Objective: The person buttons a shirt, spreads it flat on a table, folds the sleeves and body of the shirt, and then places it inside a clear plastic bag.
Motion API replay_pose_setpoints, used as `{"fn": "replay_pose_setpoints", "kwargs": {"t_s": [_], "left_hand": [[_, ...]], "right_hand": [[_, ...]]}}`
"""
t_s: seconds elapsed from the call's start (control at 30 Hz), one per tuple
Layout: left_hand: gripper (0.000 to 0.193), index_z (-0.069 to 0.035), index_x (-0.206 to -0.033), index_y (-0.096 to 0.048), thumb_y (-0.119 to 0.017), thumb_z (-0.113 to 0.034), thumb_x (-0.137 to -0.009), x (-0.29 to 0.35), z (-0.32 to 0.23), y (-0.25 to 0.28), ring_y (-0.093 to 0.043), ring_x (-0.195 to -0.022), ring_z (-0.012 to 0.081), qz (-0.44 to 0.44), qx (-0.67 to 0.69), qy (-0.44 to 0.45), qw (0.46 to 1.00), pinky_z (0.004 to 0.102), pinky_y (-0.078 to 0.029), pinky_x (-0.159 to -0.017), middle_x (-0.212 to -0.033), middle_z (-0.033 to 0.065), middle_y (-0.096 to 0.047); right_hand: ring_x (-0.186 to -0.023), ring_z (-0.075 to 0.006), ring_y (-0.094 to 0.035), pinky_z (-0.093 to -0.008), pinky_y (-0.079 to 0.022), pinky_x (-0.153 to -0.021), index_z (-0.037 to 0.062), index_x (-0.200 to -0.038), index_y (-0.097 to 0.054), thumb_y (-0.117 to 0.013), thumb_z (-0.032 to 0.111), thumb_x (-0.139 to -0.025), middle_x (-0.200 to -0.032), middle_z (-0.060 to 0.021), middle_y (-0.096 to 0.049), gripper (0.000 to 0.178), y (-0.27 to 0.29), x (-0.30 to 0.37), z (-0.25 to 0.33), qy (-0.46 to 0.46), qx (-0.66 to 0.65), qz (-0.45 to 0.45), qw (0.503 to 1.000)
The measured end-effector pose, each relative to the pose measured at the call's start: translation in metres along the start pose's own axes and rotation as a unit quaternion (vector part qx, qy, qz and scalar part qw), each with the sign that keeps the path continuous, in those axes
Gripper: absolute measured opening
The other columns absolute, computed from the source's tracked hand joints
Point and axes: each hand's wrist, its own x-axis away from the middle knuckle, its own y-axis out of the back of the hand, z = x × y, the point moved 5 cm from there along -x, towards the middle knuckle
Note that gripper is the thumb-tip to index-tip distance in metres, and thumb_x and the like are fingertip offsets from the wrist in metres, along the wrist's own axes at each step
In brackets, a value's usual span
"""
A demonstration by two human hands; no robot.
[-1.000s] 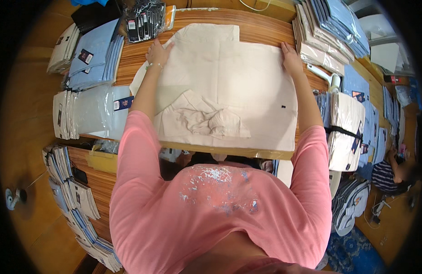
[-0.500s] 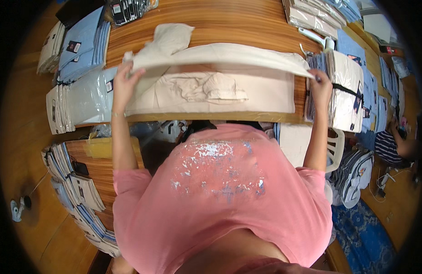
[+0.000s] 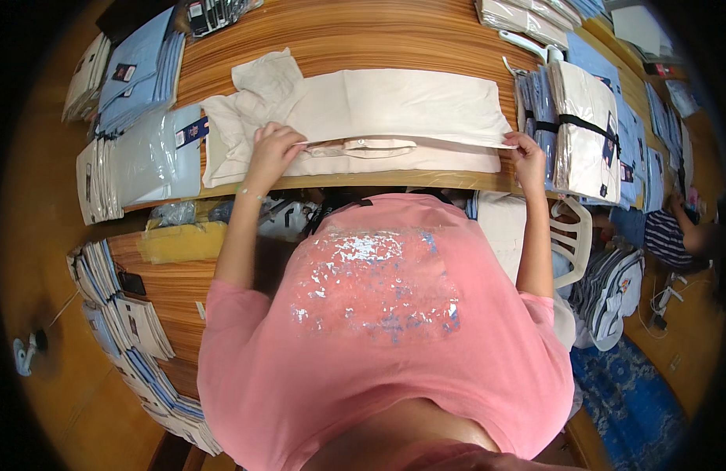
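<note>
Blue shirts (image 3: 139,67) lie stacked at the upper left, near dark packs (image 3: 210,17) at the top edge. At upper right, a white-handled tool (image 3: 524,41) lies above a pale bundle (image 3: 575,94) bound by a black strap (image 3: 587,130). Lower right: a white chair (image 3: 585,239), blue patterned cloth (image 3: 626,400). A striped sleeve (image 3: 667,235) shows near the right edge.

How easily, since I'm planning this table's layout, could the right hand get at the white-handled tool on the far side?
Probably yes, after letting go: the right hand pinches the cream cloth, and strapped stacks stand beside the way, but the tool's white handle lies uncovered.
</note>
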Motion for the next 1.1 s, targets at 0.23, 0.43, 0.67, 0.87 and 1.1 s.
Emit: {"fn": "replay_pose_setpoints", "kwargs": {"t_s": [0.23, 0.43, 0.67, 0.87, 1.1], "left_hand": [[0.015, -0.011, -0.088, -0.069, -0.066, -0.016, -0.075, 0.019, -0.011, -0.019, -0.05, -0.092, 0.0205, -0.045, -0.008, -0.008, 0.999, 0.0353, -0.033, -0.086, -0.091, 0.0001, -0.061], [0.03, -0.012, -0.104, -0.066, -0.06, -0.009, -0.075, 0.036, -0.018, -0.025, -0.047, -0.101, 0.0222, -0.032, -0.043, 0.003, 0.999, 0.0382, -0.032, -0.091, -0.104, 0.0042, -0.057], [0.041, -0.01, -0.121, -0.05, -0.053, -0.013, -0.08, 0.064, -0.014, -0.051, -0.04, -0.12, 0.0225, 0.001, -0.149, 0.021, 0.989, 0.0517, -0.023, -0.104, -0.123, 0.0041, -0.05], [0.039, -0.01, -0.122, -0.049, -0.055, -0.02, -0.085, 0.073, -0.015, -0.026, -0.034, -0.128, 0.0229, -0.072, 0.033, 0.07, 0.994, 0.0546, -0.018, -0.106, -0.13, 0.0052, -0.046], [0.022, -0.003, -0.105, -0.056, -0.054, -0.01, -0.085, 0.06, 0.021, 0.076, -0.052, -0.098, 0.027, -0.431, 0.226, 0.156, 0.859, 0.035, -0.039, -0.086, -0.103, 0.0129, -0.058]], "right_hand": [[-0.094, -0.0325, -0.059, -0.0352, -0.047, -0.083, 0.0025, -0.085, -0.068, -0.055, -0.007, -0.07, -0.104, -0.0135, -0.063, 0.022, -0.028, 0.017, -0.025, 0.052, 0.139, 0.053, 0.988], [-0.09, -0.0318, -0.056, -0.0399, -0.046, -0.079, 0.0053, -0.087, -0.068, -0.058, 0.0, -0.069, -0.093, -0.0126, -0.062, 0.021, -0.072, -0.049, 0.095, 0.207, 0.165, 0.049, 0.963], [-0.098, -0.0306, -0.055, -0.0442, -0.042, -0.084, 0.004, -0.092, -0.067, -0.055, 0.011, -0.079, -0.097, -0.0108, -0.062, 0.019, -0.311, -0.15, 0.254, 0.373, -0.002, 0.114, 0.921], [-0.108, -0.0285, -0.051, -0.048, -0.039, -0.088, 0.0094, -0.095, -0.067, -0.062, 0.019, -0.076, -0.106, -0.0086, -0.06, 0.022, -0.376, -0.189, 0.257, 0.241, 0.142, 0.217, 0.935], [-0.109, -0.0284, -0.046, -0.0372, -0.034, -0.094, 0.0096, -0.074, -0.067, -0.069, 0.001, -0.063, -0.111, -0.0081, -0.054, 0.014, -0.204, -0.102, 0.263, 0.432, -0.111, 0.211, 0.87]]}}
